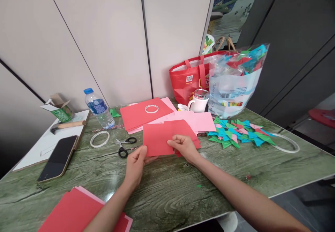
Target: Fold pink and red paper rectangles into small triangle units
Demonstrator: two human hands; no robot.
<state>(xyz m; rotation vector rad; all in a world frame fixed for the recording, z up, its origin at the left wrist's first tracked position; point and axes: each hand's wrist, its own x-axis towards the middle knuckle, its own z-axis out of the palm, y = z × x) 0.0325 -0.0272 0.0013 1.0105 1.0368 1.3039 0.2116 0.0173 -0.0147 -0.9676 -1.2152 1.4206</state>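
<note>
A red sheet of paper (159,137) is held flat just above the green table (183,190), over a small stack of red sheets (192,139). My left hand (136,164) grips its near left edge, thumb on top. My right hand (183,146) pinches its near right edge, fingers curled over the paper. Black-handled scissors (125,146) lie just left of the sheet.
Red and pink paper stacks (146,115) lie behind, more red sheets (75,211) at the near left. Folded coloured paper pieces (238,132), a plastic bag (235,82), red tote (188,80), white mug (200,101), water bottle (98,108), tape rolls (99,139), phone (59,157), hammer (68,125).
</note>
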